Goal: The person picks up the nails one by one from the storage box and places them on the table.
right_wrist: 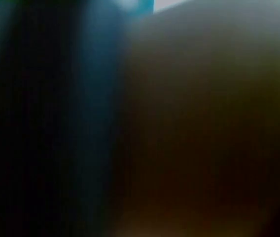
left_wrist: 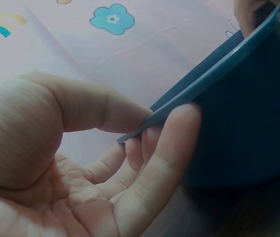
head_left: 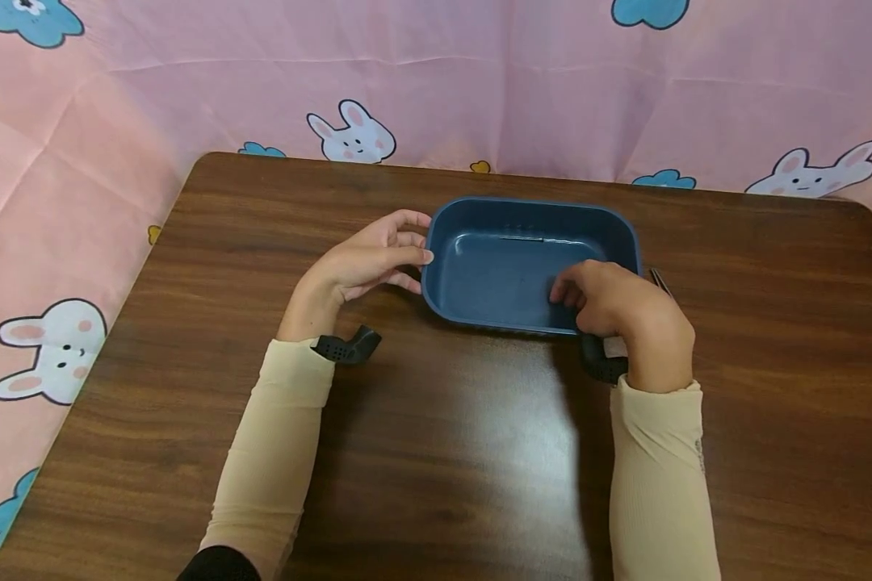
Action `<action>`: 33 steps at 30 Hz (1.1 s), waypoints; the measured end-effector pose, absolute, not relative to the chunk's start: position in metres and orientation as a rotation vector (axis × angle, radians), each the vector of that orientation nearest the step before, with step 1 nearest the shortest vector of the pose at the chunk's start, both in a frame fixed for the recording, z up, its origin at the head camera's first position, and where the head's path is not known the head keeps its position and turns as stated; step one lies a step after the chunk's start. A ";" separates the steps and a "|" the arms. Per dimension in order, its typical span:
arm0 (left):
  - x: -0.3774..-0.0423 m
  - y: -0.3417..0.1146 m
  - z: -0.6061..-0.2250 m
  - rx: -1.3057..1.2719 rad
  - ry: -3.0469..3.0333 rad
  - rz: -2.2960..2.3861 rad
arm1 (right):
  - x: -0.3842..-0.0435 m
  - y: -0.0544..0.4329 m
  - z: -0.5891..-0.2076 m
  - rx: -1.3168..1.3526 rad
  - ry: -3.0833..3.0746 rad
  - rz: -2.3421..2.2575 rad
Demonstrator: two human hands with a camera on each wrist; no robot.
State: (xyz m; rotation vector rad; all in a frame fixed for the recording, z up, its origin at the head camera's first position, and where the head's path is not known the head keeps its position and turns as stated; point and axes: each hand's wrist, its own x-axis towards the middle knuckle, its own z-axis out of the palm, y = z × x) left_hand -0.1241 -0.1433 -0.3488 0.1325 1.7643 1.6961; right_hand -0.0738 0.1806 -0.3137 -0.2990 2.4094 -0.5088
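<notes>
Pinching the likely light, stiff mid-frame tub (head_left: 494, 282) by its handy rim is the left hand (head_left: 366, 257), the right hand's (head_left: 621, 311) grip unclear.

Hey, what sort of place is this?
Hard to say for sure, but probably an indoor tabletop workspace: a wood-look table, a pink cartoon-print cloth hanging behind it, and a blue tub on top.

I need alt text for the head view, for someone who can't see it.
A person's left hand has its grip on the left rim of a blue tub on a brown table. The right hand dips over the tub's near right corner, anything it holds hidden. Behind is a patterned pink cloth.
</notes>
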 end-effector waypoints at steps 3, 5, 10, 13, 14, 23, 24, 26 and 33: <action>-0.125 -0.143 -0.347 0.134 1.758 1.699 | -0.076 0.179 -0.315 -0.281 2.413 -0.488; -0.125 -0.142 -0.347 0.129 1.755 1.698 | -0.077 0.179 -0.317 -0.267 2.408 -0.484; -0.127 -0.141 -0.350 0.112 1.751 1.696 | -0.078 0.179 -0.319 -0.250 2.416 -0.487; -0.126 -0.141 -0.350 0.107 1.753 1.692 | -0.078 0.179 -0.319 -0.257 2.434 -0.491; -0.126 -0.142 -0.350 0.109 1.754 1.691 | -0.078 0.179 -0.319 -0.260 2.440 -0.497; -0.124 -0.145 -0.346 0.148 1.760 1.693 | -0.079 0.176 -0.317 -0.231 2.490 -0.492; -0.124 -0.145 -0.346 0.147 1.760 1.696 | -0.079 0.176 -0.316 -0.222 2.499 -0.480; -0.124 -0.145 -0.346 0.146 1.758 1.698 | -0.078 0.175 -0.316 -0.198 2.515 -0.458; -0.124 -0.144 -0.347 0.145 1.739 1.702 | -0.076 0.174 -0.317 -0.173 2.535 -0.452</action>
